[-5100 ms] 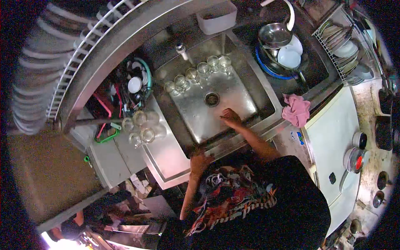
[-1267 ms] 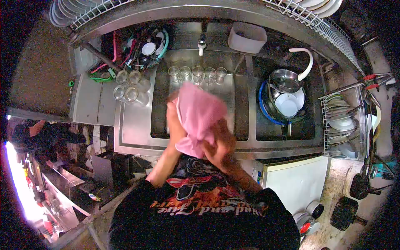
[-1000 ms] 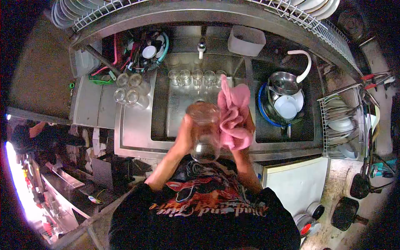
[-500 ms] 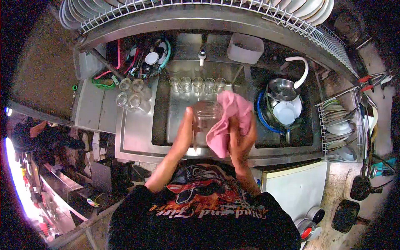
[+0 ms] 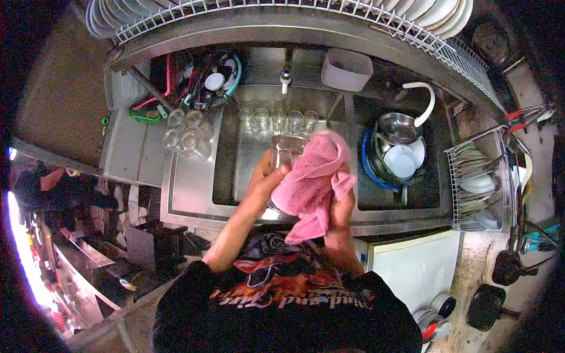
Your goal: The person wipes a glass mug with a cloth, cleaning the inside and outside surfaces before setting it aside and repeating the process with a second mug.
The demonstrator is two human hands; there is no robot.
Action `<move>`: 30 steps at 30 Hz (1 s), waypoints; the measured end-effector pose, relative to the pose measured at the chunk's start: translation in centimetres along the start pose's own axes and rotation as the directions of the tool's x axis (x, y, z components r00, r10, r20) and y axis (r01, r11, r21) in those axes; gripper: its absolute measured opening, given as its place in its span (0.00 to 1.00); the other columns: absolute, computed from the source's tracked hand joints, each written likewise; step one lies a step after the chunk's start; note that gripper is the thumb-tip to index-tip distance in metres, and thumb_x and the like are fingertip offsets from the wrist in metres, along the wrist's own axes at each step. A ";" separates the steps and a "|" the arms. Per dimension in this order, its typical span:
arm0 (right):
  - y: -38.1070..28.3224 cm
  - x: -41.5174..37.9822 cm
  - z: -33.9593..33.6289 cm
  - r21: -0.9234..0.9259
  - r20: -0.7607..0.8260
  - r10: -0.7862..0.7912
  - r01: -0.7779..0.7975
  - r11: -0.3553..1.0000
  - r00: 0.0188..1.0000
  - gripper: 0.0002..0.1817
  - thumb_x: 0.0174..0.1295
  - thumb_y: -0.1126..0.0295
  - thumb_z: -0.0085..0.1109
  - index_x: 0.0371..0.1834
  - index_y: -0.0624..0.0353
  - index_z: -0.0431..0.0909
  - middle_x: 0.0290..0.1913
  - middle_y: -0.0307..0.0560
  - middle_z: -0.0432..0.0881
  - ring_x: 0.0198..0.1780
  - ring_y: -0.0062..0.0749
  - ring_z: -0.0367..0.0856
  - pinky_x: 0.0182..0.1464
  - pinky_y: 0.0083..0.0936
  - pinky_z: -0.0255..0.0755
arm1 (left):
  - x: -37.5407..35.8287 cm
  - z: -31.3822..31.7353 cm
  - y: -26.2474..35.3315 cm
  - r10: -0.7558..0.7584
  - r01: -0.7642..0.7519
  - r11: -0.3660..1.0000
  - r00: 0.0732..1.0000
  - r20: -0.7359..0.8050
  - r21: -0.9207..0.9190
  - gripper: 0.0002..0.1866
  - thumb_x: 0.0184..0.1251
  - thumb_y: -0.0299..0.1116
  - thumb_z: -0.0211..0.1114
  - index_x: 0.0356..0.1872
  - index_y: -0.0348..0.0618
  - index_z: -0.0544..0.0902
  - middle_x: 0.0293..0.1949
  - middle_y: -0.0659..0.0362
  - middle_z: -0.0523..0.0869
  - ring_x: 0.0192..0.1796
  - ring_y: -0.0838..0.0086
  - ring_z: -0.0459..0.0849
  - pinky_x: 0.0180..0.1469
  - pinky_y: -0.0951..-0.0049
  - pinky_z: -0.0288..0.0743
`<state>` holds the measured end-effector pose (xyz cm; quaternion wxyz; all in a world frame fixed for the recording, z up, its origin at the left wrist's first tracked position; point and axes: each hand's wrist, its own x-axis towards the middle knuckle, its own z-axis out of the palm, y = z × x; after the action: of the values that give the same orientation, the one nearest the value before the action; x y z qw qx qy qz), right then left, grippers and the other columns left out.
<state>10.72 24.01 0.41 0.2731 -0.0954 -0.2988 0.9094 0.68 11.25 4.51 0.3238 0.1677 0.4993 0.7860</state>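
My left hand (image 5: 263,183) is wrapped round the side of a large clear glass (image 5: 285,154), held over the near part of the steel sink. A pink cloth (image 5: 312,182) covers the glass's right side and hangs down below it. Behind the cloth my right hand (image 5: 342,207) grips it; most of those fingers are hidden. Beyond the hands, several small glass cups (image 5: 279,120) stand in a row in the sink basin (image 5: 235,176).
Several glass jars (image 5: 189,141) stand on the left drainboard. The right basin holds a blue-rimmed stack with a metal pan (image 5: 399,127) and white bowls (image 5: 401,162). A faucet (image 5: 285,79) and a plastic tub (image 5: 347,69) are behind; a dish rack (image 5: 479,182) is at right.
The glass has tilted more upright, its rim now facing up. My left fingers have closed round it, and the cloth has spread leftward across it and hangs lower.
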 end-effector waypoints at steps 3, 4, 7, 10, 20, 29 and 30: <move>-0.5 -1.0 1.6 -0.163 -0.018 -0.252 0.246 0.955 0.967 0.15 0.60 0.62 0.44 0.43 0.62 0.70 0.46 0.43 0.73 0.49 0.30 0.72 0.54 0.28 0.63 | 0.4 -0.4 -0.8 -0.012 0.011 0.999 0.999 -0.031 -0.031 0.27 0.62 0.46 0.57 0.55 0.39 0.65 0.50 0.55 0.75 0.53 0.72 0.72 0.55 0.70 0.65; -1.0 -1.4 3.2 -0.453 -0.179 -0.465 0.347 0.821 0.867 0.17 0.59 0.61 0.45 0.44 0.63 0.71 0.46 0.45 0.73 0.49 0.30 0.72 0.55 0.29 0.63 | 0.6 -0.5 -1.2 0.027 -0.027 1.000 0.999 -0.047 0.000 0.26 0.64 0.48 0.54 0.55 0.39 0.66 0.49 0.55 0.76 0.51 0.71 0.75 0.53 0.69 0.68; -2.2 -1.7 1.8 -0.774 0.258 -0.824 0.619 0.136 0.504 0.20 0.59 0.62 0.47 0.49 0.67 0.69 0.48 0.50 0.73 0.50 0.29 0.73 0.51 0.28 0.66 | -0.4 -3.4 -2.3 -0.303 0.340 0.910 0.937 0.175 -0.240 0.27 0.65 0.52 0.49 0.56 0.40 0.65 0.45 0.55 0.78 0.46 0.71 0.79 0.46 0.68 0.75; -5.0 -1.9 2.5 -0.655 -0.075 0.016 -0.061 0.753 0.997 0.25 0.55 0.62 0.61 0.51 0.67 0.69 0.46 0.47 0.75 0.46 0.29 0.74 0.46 0.25 0.70 | -2.1 -2.9 -3.3 -0.392 0.449 0.863 0.884 0.253 -0.233 0.29 0.67 0.55 0.45 0.57 0.41 0.64 0.41 0.56 0.80 0.40 0.72 0.81 0.41 0.69 0.77; -2.6 -2.0 5.1 -0.914 0.201 0.004 0.186 0.360 0.980 0.24 0.49 0.57 0.63 0.46 0.61 0.74 0.40 0.49 0.79 0.41 0.41 0.78 0.43 0.31 0.73 | -4.7 -2.3 -2.0 -0.341 0.560 0.766 0.770 0.538 -0.316 0.29 0.66 0.58 0.41 0.49 0.40 0.69 0.37 0.49 0.79 0.33 0.62 0.81 0.34 0.68 0.77; -0.6 -3.9 0.7 -0.859 0.211 -0.131 0.247 0.449 0.969 0.24 0.44 0.63 0.61 0.44 0.65 0.73 0.36 0.47 0.79 0.37 0.35 0.78 0.39 0.28 0.72 | -2.4 -1.5 -2.0 -0.309 0.271 0.896 0.949 -0.055 -0.350 0.33 0.61 0.63 0.43 0.52 0.43 0.71 0.43 0.49 0.80 0.40 0.59 0.81 0.42 0.56 0.76; -0.5 -4.1 0.5 -0.853 0.206 -0.154 0.255 0.456 0.966 0.24 0.44 0.64 0.61 0.44 0.65 0.73 0.36 0.47 0.79 0.37 0.34 0.78 0.38 0.28 0.72 | -1.8 -2.5 -2.8 -0.305 0.260 0.848 0.952 -0.024 -0.462 0.34 0.62 0.62 0.44 0.54 0.41 0.70 0.47 0.50 0.78 0.44 0.60 0.80 0.46 0.57 0.74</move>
<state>14.15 21.84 1.20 0.2786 -0.1390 -0.7409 0.5951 1.51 9.16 1.01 0.4415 -0.0258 0.3360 0.8316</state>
